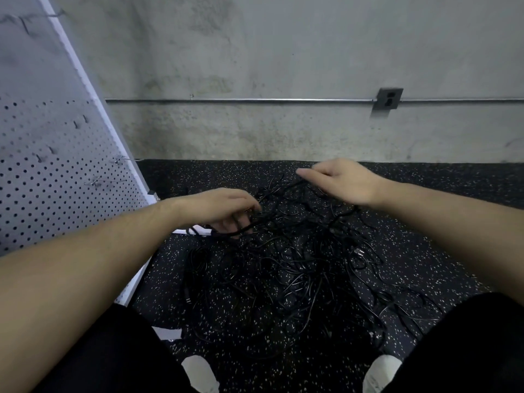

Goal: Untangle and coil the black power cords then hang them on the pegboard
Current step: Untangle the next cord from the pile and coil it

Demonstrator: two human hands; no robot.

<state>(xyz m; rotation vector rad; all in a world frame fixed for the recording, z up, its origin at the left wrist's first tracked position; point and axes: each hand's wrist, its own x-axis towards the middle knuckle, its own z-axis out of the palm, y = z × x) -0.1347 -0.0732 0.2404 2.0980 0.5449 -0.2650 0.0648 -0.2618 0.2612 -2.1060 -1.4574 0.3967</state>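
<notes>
A big tangle of black power cords (286,268) lies on the speckled black floor between my feet. My left hand (224,208) hovers over the pile's left top and grips a bundle of cords in its curled fingers. My right hand (340,180) is higher and further back, pinching cord strands that rise from the pile. The strands stretch between both hands. A white pegboard (56,171) stands tilted at the left, with several metal hooks (124,160) on it and no cords hanging there.
A concrete wall runs behind the floor mat, with a metal conduit (255,100) and a grey outlet box (388,99). The pegboard's white base frame (136,282) reaches onto the floor by my left leg. My white-socked feet (201,374) flank the pile.
</notes>
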